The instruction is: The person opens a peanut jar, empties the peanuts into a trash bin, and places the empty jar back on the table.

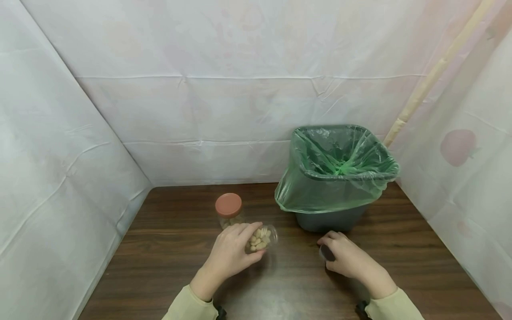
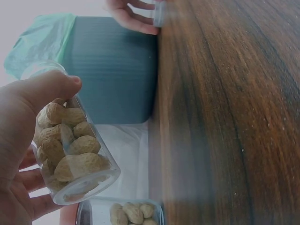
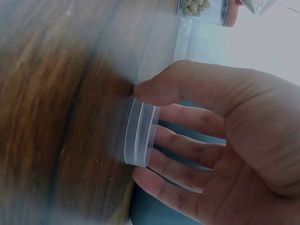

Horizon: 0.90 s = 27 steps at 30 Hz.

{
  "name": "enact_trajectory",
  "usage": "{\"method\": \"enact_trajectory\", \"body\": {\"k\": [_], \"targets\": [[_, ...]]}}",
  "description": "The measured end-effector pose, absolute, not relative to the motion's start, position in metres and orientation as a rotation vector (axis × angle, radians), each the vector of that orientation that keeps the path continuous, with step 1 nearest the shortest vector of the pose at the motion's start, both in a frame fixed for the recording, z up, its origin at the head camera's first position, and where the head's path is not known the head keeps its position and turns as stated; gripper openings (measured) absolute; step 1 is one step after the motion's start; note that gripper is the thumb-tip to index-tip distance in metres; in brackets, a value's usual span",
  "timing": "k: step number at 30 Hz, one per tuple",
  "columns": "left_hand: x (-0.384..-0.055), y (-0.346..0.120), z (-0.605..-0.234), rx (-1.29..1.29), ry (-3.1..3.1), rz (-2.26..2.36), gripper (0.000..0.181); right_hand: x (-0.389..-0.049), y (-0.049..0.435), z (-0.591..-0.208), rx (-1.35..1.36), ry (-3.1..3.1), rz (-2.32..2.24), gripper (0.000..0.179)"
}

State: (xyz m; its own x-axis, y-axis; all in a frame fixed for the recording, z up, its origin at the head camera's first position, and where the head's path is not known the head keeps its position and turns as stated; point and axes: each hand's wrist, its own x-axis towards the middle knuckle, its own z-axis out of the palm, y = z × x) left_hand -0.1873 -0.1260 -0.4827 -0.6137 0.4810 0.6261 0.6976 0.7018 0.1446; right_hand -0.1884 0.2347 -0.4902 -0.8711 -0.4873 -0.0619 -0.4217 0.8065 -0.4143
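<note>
My left hand (image 1: 228, 255) grips an uncapped clear jar (image 2: 75, 154) of peanuts in their shells, lifted off the table and tilted. In the head view its round open mouth points right, toward the bin. Beneath the thumb in the left wrist view, the peanuts (image 1: 259, 238) crowd the jar's lower part. My right hand (image 1: 348, 258) holds a round translucent plastic lid (image 3: 140, 133) by its rim, low over the tabletop in front of the bin. The thumb presses one side of the lid and the fingers curl along the other.
A second jar with a salmon-pink lid (image 1: 229, 205) and peanuts inside stands behind my left hand. At the back right is a dark grey bin (image 1: 330, 220) lined with a green plastic bag (image 1: 332, 195). White sheeting (image 1: 208, 111) surrounds the brown wooden table (image 1: 172, 249).
</note>
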Motion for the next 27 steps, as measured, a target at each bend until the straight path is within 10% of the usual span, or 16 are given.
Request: {"method": "enact_trajectory", "body": {"k": [27], "targets": [[-0.202,-0.136,-0.454,-0.892,-2.302,-0.561,0.071,-0.162,0.263,-0.364,-1.358,3.172,-1.482,0.043]]}}
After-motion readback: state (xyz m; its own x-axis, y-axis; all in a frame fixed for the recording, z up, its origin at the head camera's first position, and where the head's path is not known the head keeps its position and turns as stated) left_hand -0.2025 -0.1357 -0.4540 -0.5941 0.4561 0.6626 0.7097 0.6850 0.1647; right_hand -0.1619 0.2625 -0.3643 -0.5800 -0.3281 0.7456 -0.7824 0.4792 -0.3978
